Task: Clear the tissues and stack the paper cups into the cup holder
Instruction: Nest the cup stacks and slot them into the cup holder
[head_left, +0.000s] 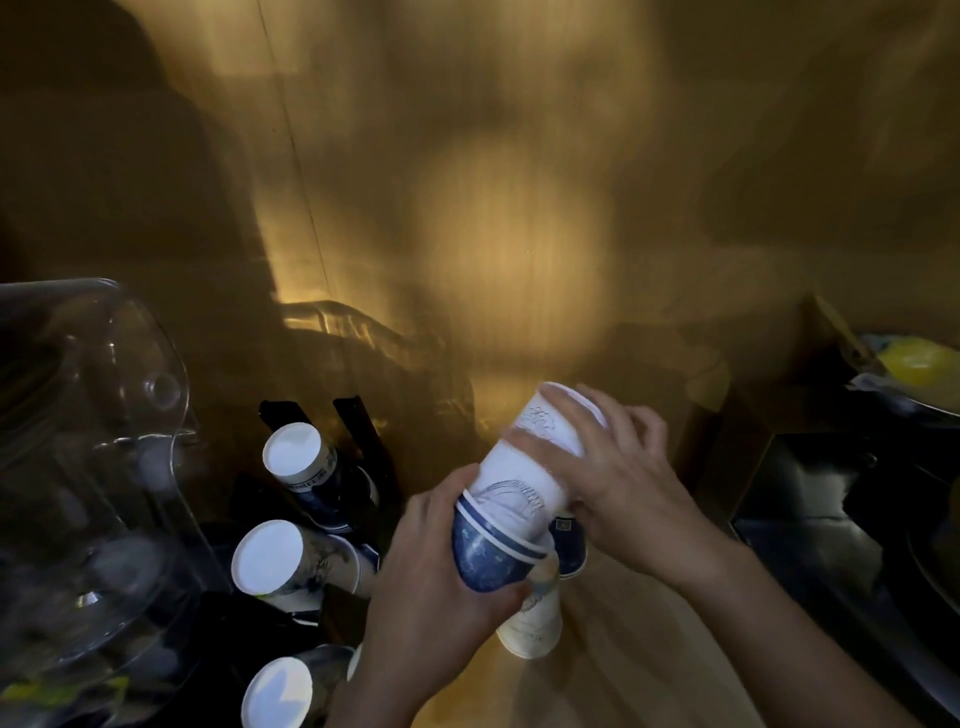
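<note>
A stack of nested paper cups (524, 488), white on top with a blue one at the bottom, is tilted in the air above the wooden counter. My left hand (436, 587) grips the blue base of the stack. My right hand (613, 483) wraps the white upper cups. Two more cups stand on the counter under the stack: a white one (532, 623) and a blue one (569, 545). At the left, a black cup holder (363, 431) carries three upside-down cup stacks (293, 452), (267, 556), (278, 691). No tissues are visible.
A clear plastic dome cover (98, 441) fills the left side. A brown wooden wall (519, 208) rises behind the counter. A dark metal sink area (841, 519) lies at the right, with a yellow object (917, 361) at its far edge.
</note>
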